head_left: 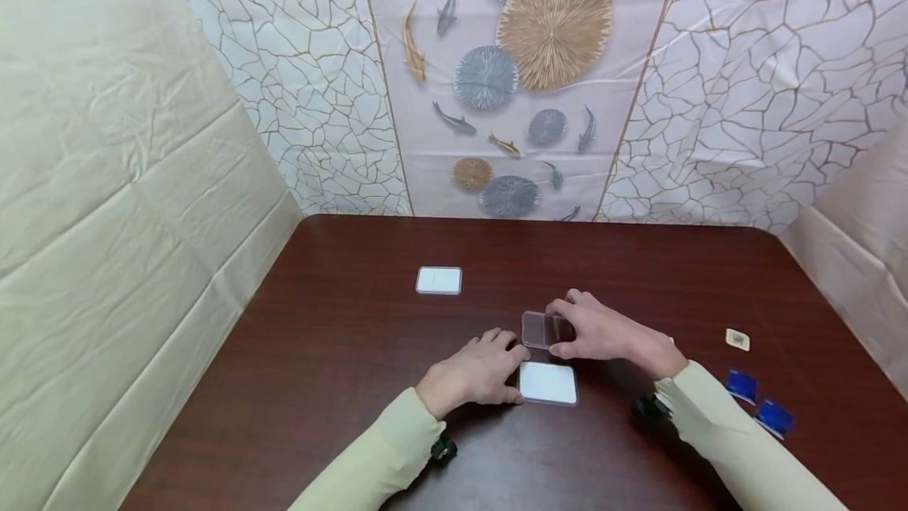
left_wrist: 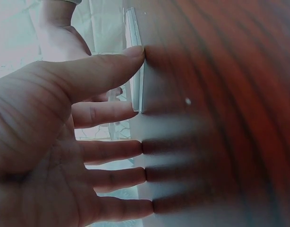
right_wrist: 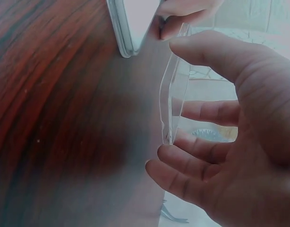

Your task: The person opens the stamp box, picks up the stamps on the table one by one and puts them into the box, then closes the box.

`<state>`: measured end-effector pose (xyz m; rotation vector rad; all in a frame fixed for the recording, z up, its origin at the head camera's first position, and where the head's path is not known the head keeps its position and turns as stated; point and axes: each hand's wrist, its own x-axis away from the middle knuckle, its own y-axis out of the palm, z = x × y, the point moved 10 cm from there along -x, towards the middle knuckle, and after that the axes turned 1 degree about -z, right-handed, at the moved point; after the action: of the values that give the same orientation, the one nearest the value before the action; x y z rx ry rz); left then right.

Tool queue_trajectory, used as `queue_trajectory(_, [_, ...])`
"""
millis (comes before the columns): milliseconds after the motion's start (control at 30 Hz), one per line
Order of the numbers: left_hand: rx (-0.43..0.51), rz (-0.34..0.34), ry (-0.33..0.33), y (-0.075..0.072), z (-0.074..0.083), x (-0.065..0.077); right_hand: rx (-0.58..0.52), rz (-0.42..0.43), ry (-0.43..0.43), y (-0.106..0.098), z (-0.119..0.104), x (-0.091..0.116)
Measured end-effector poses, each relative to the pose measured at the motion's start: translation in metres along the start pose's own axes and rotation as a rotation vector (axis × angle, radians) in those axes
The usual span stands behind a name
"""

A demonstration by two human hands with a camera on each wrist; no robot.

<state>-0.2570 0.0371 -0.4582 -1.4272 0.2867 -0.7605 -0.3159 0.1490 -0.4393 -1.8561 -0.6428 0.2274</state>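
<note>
A flat clear plastic case with a white insert (head_left: pixel 548 382) lies on the dark wooden table between my hands. My left hand (head_left: pixel 478 369) is at its left side, thumb and index fingertips at the case's edge. In the left wrist view, the other fingertips of that hand rest on the tabletop, fairly straight. Just beyond the case, my right hand (head_left: pixel 596 330) grips a transparent plastic cover (head_left: pixel 534 330) by its edges, thumb on one side and fingers on the other. The right wrist view shows this cover (right_wrist: pixel 173 94) standing edge-on and see-through.
Another clear case with a white insert (head_left: pixel 439 280) lies farther back, to the left. On the right are a small square card with a dark picture (head_left: pixel 738 339) and two blue packets (head_left: pixel 742 386). Patterned cloth (head_left: pixel 340 85) hangs behind the table (head_left: pixel 305 353).
</note>
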Motion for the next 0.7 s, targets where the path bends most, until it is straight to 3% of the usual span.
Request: queue_trajectory(700, [-0.013, -0.002, -0.012, 0.0000, 0.0002, 0.0010, 0.028, -0.021, 0.032, 0.0108, 0.0037, -0.0103])
